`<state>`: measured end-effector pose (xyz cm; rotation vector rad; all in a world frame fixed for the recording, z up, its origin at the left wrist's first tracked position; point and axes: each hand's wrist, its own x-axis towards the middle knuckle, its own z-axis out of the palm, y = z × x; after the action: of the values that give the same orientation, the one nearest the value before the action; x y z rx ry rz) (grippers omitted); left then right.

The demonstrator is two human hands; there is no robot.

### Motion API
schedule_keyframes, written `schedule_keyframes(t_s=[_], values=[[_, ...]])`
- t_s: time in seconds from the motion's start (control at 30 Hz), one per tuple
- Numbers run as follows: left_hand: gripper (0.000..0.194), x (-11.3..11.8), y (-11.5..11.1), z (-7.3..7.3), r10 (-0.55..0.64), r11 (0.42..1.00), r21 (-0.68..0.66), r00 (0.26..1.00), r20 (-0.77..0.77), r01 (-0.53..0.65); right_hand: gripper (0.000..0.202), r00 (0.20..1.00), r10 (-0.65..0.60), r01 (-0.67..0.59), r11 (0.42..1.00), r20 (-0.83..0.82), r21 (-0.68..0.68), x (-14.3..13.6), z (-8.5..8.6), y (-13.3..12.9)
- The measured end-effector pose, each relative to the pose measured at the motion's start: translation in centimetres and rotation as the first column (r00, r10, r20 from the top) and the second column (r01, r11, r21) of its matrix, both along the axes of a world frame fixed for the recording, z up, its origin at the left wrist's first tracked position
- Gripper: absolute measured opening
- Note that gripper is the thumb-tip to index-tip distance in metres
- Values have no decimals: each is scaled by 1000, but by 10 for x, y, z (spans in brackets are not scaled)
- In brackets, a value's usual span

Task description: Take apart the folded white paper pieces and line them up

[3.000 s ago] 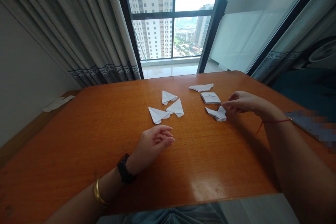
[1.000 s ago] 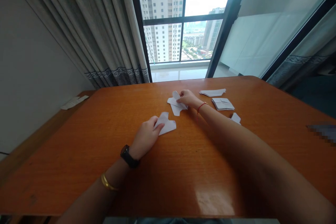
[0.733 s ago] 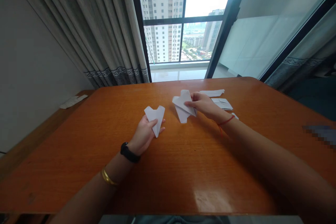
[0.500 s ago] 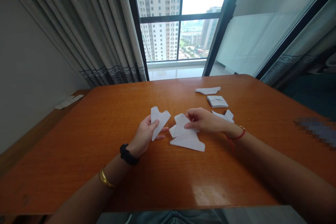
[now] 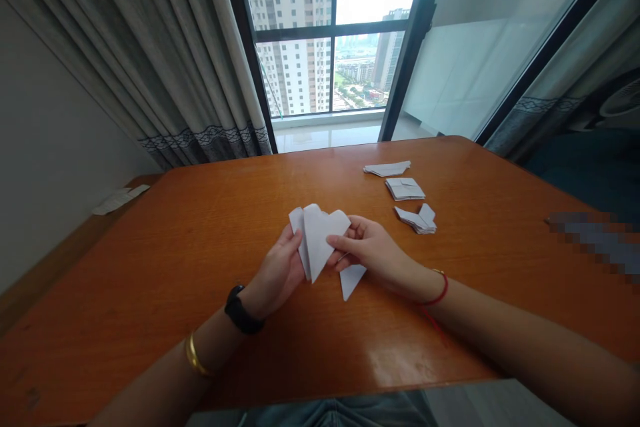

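Note:
My left hand [image 5: 284,264] grips a folded white paper piece [image 5: 299,230], thumb in front. Against it, overlapping it, is another heart-shaped folded paper [image 5: 321,237], pinched between the thumb and fingers of my right hand [image 5: 361,244]. Below my right hand, a further white paper [image 5: 352,280] shows its pointed lower end; its upper part is hidden by the hand. Beyond my right hand lie a stack of winged folded papers [image 5: 419,221], a square folded stack [image 5: 405,189] and a long narrow folded stack [image 5: 387,169].
The orange-brown wooden table [image 5: 200,213] reaches to a window. A blurred, pixelated object [image 5: 595,240] lies at the right side. White papers [image 5: 120,199] rest on a ledge at the left. Grey curtains [image 5: 190,47] hang behind.
My right hand has brought a folded paper left against the one in my left hand. The winged stack beyond is now uncovered. The view has shifted slightly.

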<state>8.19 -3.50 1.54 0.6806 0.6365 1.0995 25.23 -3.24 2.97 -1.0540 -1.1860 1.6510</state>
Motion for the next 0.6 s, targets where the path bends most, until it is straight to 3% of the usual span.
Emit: schedule_keyframes(t_s=[0.13,0.27,0.33,0.43,0.47,0.5,0.53,0.6], values=[[30,11,-12,1,-118,991,68,991,61,114,30,993,-60,49,993,99,111,-14,-14,-2],[40,7,-13,0,-63,996,57,998,-22,64,39,956,-72,-1,969,283,249,1,-12,3],[40,4,-9,-1,22,1000,10,998,-59,-22,43,817,-149,-83,926,557,369,16,-5,6],[41,-2,-3,-3,125,991,-35,986,-112,-129,48,341,-243,-309,883,908,352,36,5,8],[41,-3,-1,-4,140,989,-37,982,-127,-146,50,204,-240,-366,881,949,301,40,6,8],[41,-4,0,-4,146,988,-33,979,-141,-152,51,121,-229,-408,876,966,259,43,5,8],[41,-4,0,-5,146,988,-29,977,-155,-152,51,92,-213,-443,866,973,231,44,4,9],[40,-4,0,-6,132,990,-28,974,-185,-140,45,163,-151,-487,847,975,213,45,0,12]])
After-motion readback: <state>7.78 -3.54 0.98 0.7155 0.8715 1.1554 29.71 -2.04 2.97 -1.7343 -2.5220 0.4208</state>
